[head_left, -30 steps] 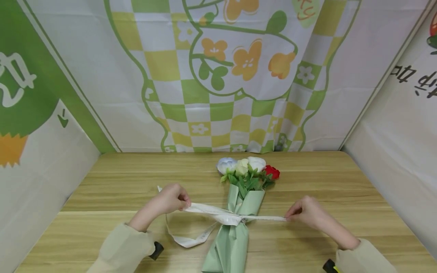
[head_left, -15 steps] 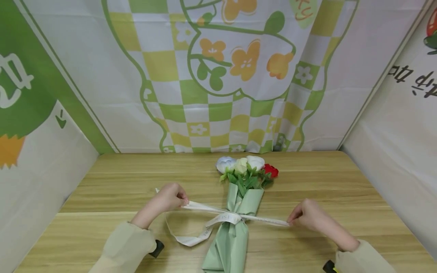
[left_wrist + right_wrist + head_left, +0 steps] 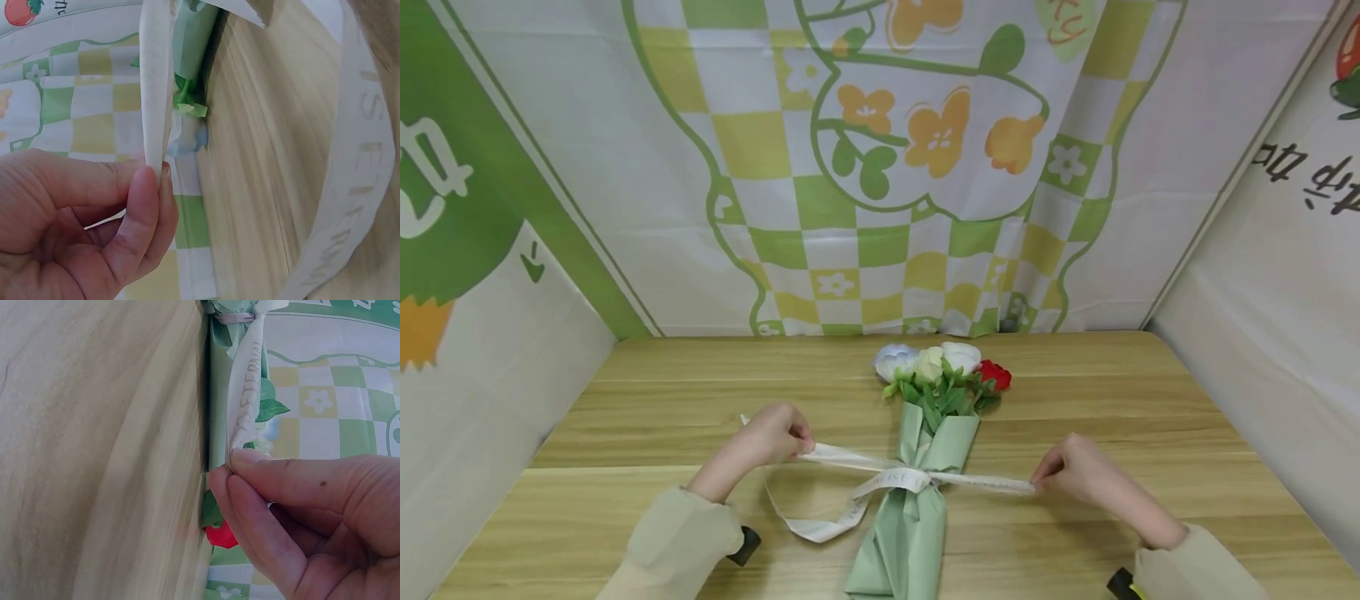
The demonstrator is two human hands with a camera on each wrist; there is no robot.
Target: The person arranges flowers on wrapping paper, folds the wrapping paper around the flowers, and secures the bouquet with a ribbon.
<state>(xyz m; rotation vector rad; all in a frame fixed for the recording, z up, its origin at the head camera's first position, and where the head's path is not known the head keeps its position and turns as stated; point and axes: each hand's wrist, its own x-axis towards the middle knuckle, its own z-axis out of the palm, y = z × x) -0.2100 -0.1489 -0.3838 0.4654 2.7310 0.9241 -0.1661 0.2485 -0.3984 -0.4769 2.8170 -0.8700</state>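
A bouquet wrapped in sage-green paper point(image 3: 913, 533) lies on the table, its waist crossed by a white ribbon point(image 3: 902, 478). Thumb and fingertips of my left hand point(image 3: 777, 435) pinch one length of that ribbon, stretched out leftward. On the other side, my right hand point(image 3: 1078, 468) pinches the opposite end between thumb and forefinger. Printed letters show on the ribbon point(image 3: 245, 394) in the right wrist view, near a thin pinkish tie point(image 3: 234, 318) round the gathered paper. A slack ribbon loop point(image 3: 362, 162) hangs beside my left hand.
Pale blue point(image 3: 895, 363), cream point(image 3: 929, 365), white point(image 3: 961, 357) and red point(image 3: 995, 375) flowers stick out of the wrap's far end. The wooden table point(image 3: 1150, 400) meets a checked curtain point(image 3: 880, 250) at the back.
Over the second, my right hand shifted slightly right and down with its ribbon end. At the waist, the ribbon turned so its lettering shows. Little differs in the last half second.
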